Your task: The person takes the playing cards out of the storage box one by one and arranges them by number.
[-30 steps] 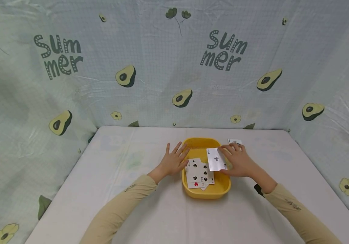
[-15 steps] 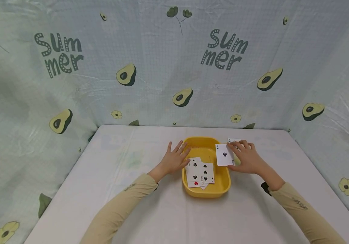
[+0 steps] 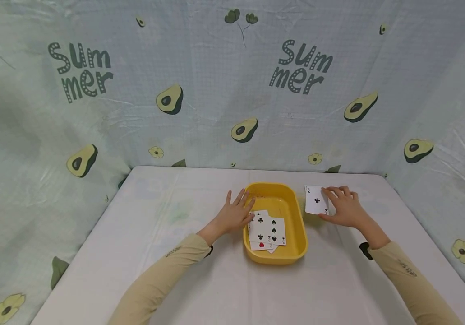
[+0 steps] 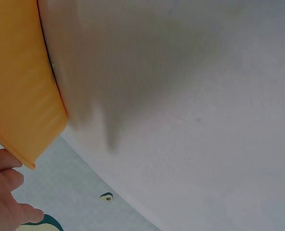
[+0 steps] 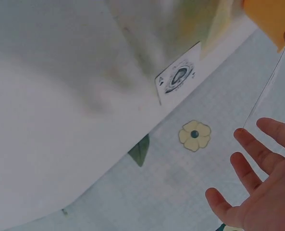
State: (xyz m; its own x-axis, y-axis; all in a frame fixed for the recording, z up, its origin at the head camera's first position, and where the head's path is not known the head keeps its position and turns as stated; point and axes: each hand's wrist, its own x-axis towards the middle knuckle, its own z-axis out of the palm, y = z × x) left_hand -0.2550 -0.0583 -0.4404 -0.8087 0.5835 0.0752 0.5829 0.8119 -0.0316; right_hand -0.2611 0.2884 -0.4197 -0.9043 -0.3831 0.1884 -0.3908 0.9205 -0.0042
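Right hand (image 3: 343,210) is pinching ace of clubs (image 3: 316,200) by its near edge, thumb at one corner, fingertips at other; card is hanging above table (image 3: 208,289), left of that hand. Remaining fingers are spreading loosely. Ace of spades (image 5: 178,74) is lying on table below right hand, showing in right wrist view. Left hand (image 3: 234,214) is spreading its fingers, touching near rim of yellow bin (image 3: 295,248), not pinching anything visible. Bin is sitting between the hands. Inside, right of left hand, clubs card (image 3: 260,227), spades card (image 3: 278,232) and hearts card (image 3: 259,246) are overlapping; lower ones are mostly hidden. Avocado-print cloth (image 3: 200,135) is hanging beyond both hands.
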